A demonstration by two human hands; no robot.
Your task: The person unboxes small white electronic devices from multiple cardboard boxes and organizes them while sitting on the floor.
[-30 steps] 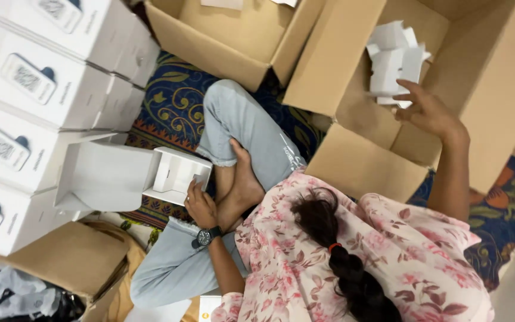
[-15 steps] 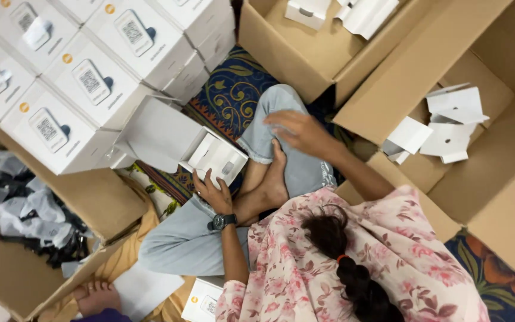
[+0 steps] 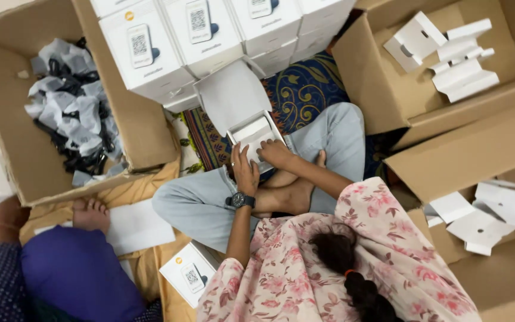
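Resting on open white box (image 3: 251,134), left hand (image 3: 244,173) and right hand (image 3: 275,153) fingers spread, stacked white boxes (image 3: 210,30) behind

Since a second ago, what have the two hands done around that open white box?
The right hand left the cardboard box of white inserts, swung back across the lap and now rests on the open white box. The left hand stayed at the box's near edge, watch on the wrist. The stacked white boxes are unchanged.
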